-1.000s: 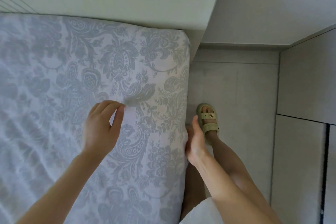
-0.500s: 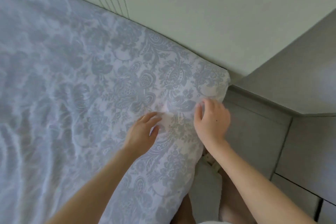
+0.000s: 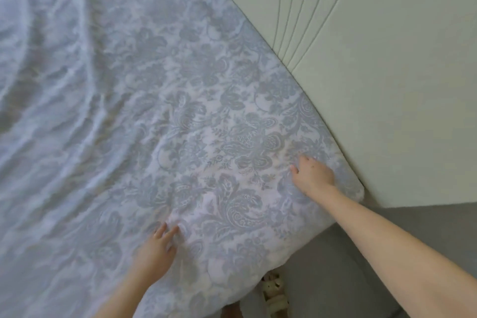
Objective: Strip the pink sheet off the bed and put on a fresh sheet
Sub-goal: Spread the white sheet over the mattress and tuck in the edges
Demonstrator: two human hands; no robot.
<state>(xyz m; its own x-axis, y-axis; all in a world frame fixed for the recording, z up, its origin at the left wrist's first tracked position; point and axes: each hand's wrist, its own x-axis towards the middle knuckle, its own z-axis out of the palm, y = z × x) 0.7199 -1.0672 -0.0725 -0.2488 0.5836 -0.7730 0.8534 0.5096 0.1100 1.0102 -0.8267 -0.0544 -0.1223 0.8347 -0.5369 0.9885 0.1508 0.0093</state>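
Sheet: I am looking down at a pale sheet (image 3: 196, 121) with a grey-blue floral and paisley print, and it is covering the whole mattress top in view.
Sheet surface: it is lying fairly smooth near the corner, while long ripples and creases are running across its left part.
Corner: the sheet is wrapping over the mattress corner (image 3: 357, 188) at the right, just beside the pale green padded headboard (image 3: 374, 85).
Left hand: I am seeing my left hand (image 3: 154, 253) lying palm down on the sheet near the bed's side edge, fingers spread apart and pressing flat on the cloth, gripping nothing; it is motion-blurred.
Right hand: my right hand (image 3: 313, 175) is reaching out to the corner area, palm down on the sheet, fingers slightly apart and resting on the fabric, thumb out to the left; it is not clamping any fold that I can see.
Hands relative to each other: they are lying well apart, the right one nearer the headboard, the left one nearer me.
Floor: grey floor (image 3: 335, 266) is showing beside the bed at lower right.
Foot: a foot in a light sandal (image 3: 275, 294) is standing on the floor just beside the mattress edge, partly hidden by it.
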